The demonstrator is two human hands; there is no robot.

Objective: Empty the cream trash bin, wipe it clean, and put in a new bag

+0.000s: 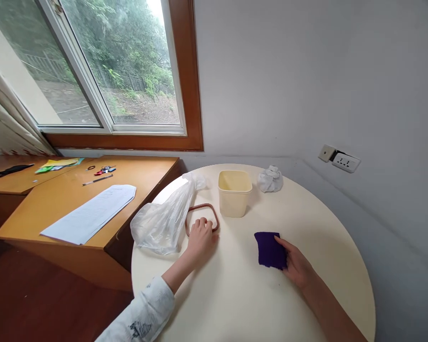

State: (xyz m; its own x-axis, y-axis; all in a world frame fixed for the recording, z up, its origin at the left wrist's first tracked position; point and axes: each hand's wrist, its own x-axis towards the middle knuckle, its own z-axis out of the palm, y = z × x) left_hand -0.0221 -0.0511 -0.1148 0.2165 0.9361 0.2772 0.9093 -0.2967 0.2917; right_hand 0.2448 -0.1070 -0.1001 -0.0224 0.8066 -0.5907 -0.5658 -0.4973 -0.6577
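My right hand (296, 266) holds a folded dark purple cloth (271, 250) by its right side, thumb on top, over the round cream table (321, 294). My left hand (201, 237) rests at a brown square ring-like frame (217, 219), fingers curled down inside it; what the fingertips hold, if anything, is hidden. Just behind, a pale yellow plastic container (234, 202) stands upright with its top open. To the left of the frame lies a crumpled clear plastic bag (160, 223). A bunched white bag (270, 179) sits right of the container.
On the left, a wooden desk (96, 209) carries a stack of papers (92, 213), a pen (97, 180), keys (105, 170) and colored sheets (59, 164). A wall with a socket (345, 162) and a window stand behind the tables.
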